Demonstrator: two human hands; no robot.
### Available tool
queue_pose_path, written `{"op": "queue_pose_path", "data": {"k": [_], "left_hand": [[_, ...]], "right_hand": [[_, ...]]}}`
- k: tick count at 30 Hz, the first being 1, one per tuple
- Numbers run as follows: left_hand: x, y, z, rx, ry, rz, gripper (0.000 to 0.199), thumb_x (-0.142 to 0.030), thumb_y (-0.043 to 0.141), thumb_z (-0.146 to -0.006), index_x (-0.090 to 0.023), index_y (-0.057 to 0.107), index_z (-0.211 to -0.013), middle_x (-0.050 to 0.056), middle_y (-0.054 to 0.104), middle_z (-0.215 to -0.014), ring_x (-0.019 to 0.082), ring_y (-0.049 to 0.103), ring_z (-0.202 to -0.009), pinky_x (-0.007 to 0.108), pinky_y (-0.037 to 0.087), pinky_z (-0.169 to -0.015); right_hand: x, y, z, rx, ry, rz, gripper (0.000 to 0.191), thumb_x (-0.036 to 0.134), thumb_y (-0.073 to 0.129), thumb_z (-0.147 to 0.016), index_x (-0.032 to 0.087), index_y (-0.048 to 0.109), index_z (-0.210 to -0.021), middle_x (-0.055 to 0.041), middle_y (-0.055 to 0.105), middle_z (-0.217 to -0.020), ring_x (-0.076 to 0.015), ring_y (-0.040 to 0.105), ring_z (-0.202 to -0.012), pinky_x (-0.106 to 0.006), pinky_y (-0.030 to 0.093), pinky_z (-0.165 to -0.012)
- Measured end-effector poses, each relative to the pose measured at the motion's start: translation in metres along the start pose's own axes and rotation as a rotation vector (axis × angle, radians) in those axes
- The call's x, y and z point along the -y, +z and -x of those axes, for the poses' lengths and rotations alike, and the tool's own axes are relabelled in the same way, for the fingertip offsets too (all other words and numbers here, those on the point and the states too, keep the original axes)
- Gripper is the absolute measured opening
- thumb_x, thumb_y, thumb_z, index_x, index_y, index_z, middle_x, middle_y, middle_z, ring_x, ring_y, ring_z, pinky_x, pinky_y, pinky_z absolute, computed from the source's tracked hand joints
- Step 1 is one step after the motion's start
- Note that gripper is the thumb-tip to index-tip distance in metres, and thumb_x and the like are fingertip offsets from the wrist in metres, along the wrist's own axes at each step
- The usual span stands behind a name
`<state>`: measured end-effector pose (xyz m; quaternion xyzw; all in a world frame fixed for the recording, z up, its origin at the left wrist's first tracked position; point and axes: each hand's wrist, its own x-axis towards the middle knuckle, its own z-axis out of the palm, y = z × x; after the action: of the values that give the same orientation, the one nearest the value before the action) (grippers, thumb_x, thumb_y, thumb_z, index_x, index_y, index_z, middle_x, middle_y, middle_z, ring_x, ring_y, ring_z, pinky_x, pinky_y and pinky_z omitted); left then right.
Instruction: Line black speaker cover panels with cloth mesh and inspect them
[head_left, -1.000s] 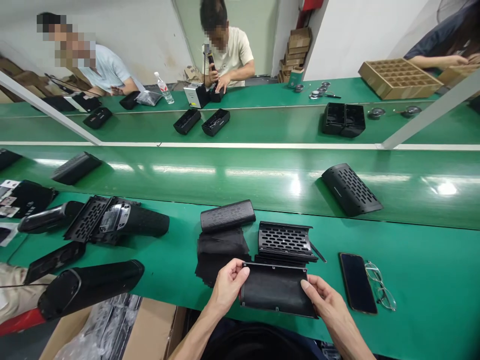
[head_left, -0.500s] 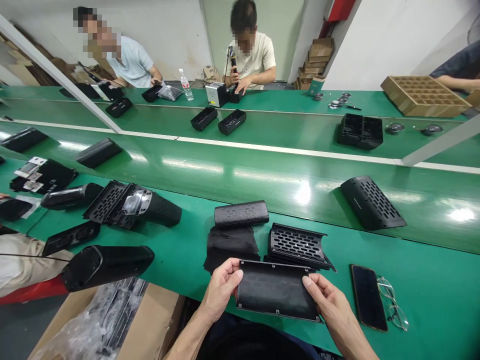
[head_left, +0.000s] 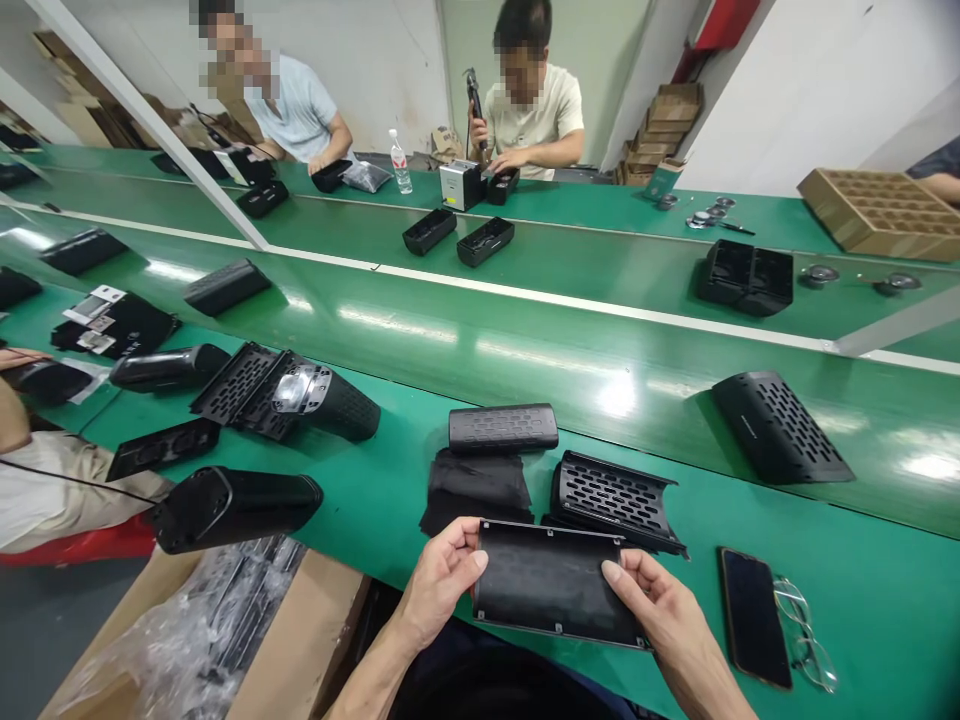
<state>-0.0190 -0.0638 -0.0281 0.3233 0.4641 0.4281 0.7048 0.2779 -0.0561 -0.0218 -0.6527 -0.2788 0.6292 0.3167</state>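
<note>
Held between both hands is a black speaker grille panel [head_left: 553, 585], its hollow inner side up, with small screw tabs along its long edges. A dark sheet appears to line it. My left hand [head_left: 442, 585] pinches its left end, thumb on top. At the right end my right hand [head_left: 660, 610] grips it, the thumb pressed on the inner face. Just beyond the panel lie black cloth sheets [head_left: 476, 488]. Slotted grille panels [head_left: 616, 498] rest to their right, and a black slotted cover [head_left: 502, 428] sits behind the sheets.
A phone [head_left: 754, 617] and glasses [head_left: 806, 635] lie to the right. A grille panel [head_left: 784, 427] rides the green conveyor [head_left: 525, 350]. Speaker bodies [head_left: 240, 508] stand left, above a carton [head_left: 300, 630] of wrapped parts. Co-workers sit across the line; another person's arm shows at left.
My view has shifted, so the bench items appear farther right. Both hands keep hold of the panel, with the right thumb slightly farther in. Across the line, a co-worker's electric screwdriver is raised off the part.
</note>
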Motion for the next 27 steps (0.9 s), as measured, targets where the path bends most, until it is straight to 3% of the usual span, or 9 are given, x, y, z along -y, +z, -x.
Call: {"op": "queue_pose_path", "data": {"k": [5, 12, 27], "left_hand": [[-0.004, -0.005, 0.005, -0.023, 0.000, 0.020, 0.040, -0.041, 0.071, -0.095, -0.019, 0.066, -0.128, 0.008, 0.071, -0.111, 0.018, 0.065, -0.092, 0.028, 0.051, -0.080], [-0.011, -0.012, 0.010, -0.017, -0.015, 0.123, 0.050, -0.041, 0.082, -0.084, -0.021, 0.067, -0.128, 0.009, 0.072, -0.114, 0.022, 0.069, -0.100, 0.034, 0.053, -0.092], [-0.019, -0.027, 0.022, -0.045, 0.021, 0.188, 0.052, -0.042, 0.081, -0.085, -0.024, 0.067, -0.131, 0.009, 0.071, -0.120, 0.024, 0.068, -0.107, 0.034, 0.053, -0.093]], "right_hand": [[0.002, 0.007, -0.001, 0.001, 0.017, -0.036, 0.050, 0.065, 0.087, -0.074, 0.023, 0.063, -0.083, 0.0026, 0.060, -0.075, -0.0153, 0.051, -0.072, -0.024, 0.043, -0.064], [0.019, 0.021, 0.005, 0.039, 0.076, -0.110, 0.053, 0.071, 0.084, -0.073, 0.023, 0.070, -0.090, 0.0004, 0.060, -0.074, -0.0159, 0.050, -0.066, -0.026, 0.045, -0.059], [0.029, 0.045, -0.001, 0.076, 0.101, -0.114, 0.050, 0.068, 0.086, -0.072, 0.024, 0.072, -0.090, 0.0012, 0.064, -0.073, -0.0174, 0.054, -0.067, -0.026, 0.046, -0.061]]}}
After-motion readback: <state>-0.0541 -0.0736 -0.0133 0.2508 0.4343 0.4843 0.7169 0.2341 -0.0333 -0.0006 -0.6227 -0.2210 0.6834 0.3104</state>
